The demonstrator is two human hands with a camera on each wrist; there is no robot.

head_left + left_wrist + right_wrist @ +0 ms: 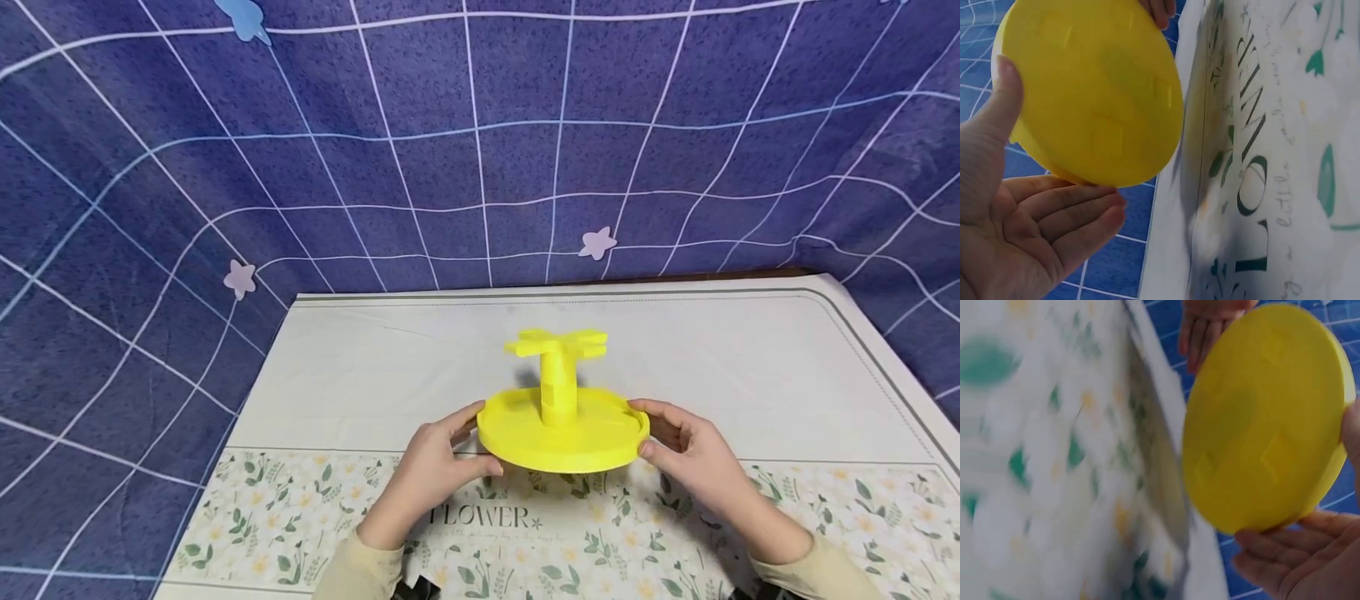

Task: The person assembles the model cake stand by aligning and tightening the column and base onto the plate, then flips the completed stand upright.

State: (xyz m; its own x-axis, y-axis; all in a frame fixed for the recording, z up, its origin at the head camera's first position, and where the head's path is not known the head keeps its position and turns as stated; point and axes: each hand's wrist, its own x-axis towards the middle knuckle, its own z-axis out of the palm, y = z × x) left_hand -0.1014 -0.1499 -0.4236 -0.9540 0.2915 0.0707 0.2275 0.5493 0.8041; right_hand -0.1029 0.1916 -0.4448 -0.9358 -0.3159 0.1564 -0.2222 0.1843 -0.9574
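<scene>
A bright yellow stand [558, 396] is held above the table between both hands. It has a round disc base [517, 437], an upright post and a cross-shaped top [555, 342]. My left hand [435, 467] grips the disc's left rim, its thumb toward the near side. At the right rim, the fingers and thumb of my right hand [701, 458] hold the edge. Both wrist views show the disc's underside [1097, 81], flat with several shallow square marks. The post and top are hidden there.
The table has a white cloth [390, 358] with a floral band [300, 517] along the near side, printed with "FLOWER". Behind and at the sides hangs a blue curtain [435, 175] with a white grid and pale stars.
</scene>
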